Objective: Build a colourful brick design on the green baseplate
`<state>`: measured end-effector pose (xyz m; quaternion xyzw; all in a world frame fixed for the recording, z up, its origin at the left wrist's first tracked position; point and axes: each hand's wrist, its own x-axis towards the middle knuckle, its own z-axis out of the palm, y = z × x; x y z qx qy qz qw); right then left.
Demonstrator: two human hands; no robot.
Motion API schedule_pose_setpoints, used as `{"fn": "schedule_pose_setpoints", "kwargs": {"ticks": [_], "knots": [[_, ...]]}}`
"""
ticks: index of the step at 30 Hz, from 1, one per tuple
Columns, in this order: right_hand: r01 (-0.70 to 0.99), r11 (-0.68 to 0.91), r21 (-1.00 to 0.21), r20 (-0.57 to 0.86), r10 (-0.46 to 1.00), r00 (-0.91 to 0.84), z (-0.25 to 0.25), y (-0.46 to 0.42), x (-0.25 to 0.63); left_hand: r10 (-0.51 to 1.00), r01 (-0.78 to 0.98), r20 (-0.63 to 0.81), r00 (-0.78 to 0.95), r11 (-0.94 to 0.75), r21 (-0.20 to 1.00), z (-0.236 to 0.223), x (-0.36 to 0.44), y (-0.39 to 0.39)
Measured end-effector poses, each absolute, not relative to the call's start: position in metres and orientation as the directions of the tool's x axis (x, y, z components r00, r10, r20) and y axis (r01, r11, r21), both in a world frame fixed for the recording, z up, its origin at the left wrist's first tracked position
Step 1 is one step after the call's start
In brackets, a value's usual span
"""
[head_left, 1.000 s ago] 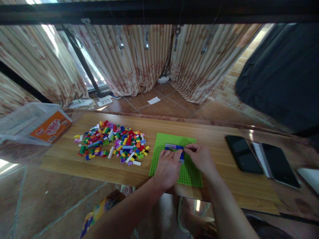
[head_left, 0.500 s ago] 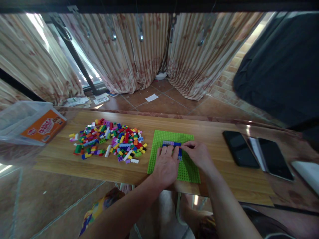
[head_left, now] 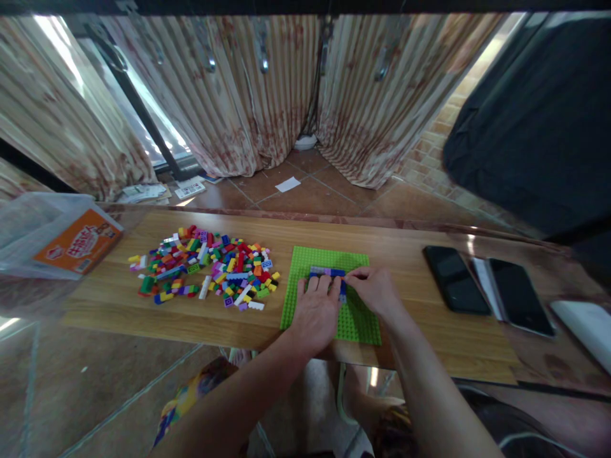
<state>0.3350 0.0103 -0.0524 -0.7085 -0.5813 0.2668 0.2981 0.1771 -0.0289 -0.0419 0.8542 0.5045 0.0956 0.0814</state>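
A green studded baseplate [head_left: 360, 324] lies on the wooden table. On it is a low structure of blue, grey and purple toy bricks [head_left: 338, 272], partly covered by my hands. My left hand [head_left: 315, 312] lies over the structure's left and near side, palm down, with fingers stretched forward and touching the bricks. At the structure's right edge, my right hand [head_left: 375, 289] pinches thumb and forefinger together on a small orange-red brick [head_left: 344, 279], most of which the fingertips hide.
A spread pile of loose multicoloured bricks [head_left: 205, 267] covers the table's left part. Beyond it stands a clear plastic box [head_left: 28, 216] with an orange label. To the right lie a black phone [head_left: 456, 280], another dark device [head_left: 520, 296] and a white object [head_left: 585, 331].
The whole view has shifted slightly. Both hands stay at the same spots on the brick structure, with the right fingertips still pinched at its right edge.
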Motion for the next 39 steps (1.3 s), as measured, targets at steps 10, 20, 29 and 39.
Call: {"fn": "schedule_pose_setpoints", "kwargs": {"ticks": [10,20,29,39], "knots": [[0.596,-0.136,-0.791,-0.031,0.983,0.182,-0.054,0.009,0.34,0.886,0.846,0.122,0.447,-0.463,0.263,-0.046,0.177,-0.031],[0.488,-0.16,-0.858,-0.046,0.97,0.238,-0.06,0.011,0.353,0.863,0.824,0.197,0.464,-0.503,0.26,-0.052,0.18,-0.045],[0.538,-0.161,-0.827,-0.044,0.973,0.225,-0.059,0.008,0.349,0.814,0.807,0.149,0.561,-0.578,0.123,-0.059,0.191,-0.058],[0.633,-0.141,-0.761,0.001,0.976,0.219,-0.052,0.006,0.344,0.813,0.797,0.191,0.55,-0.579,0.169,-0.061,0.188,-0.063]]}}
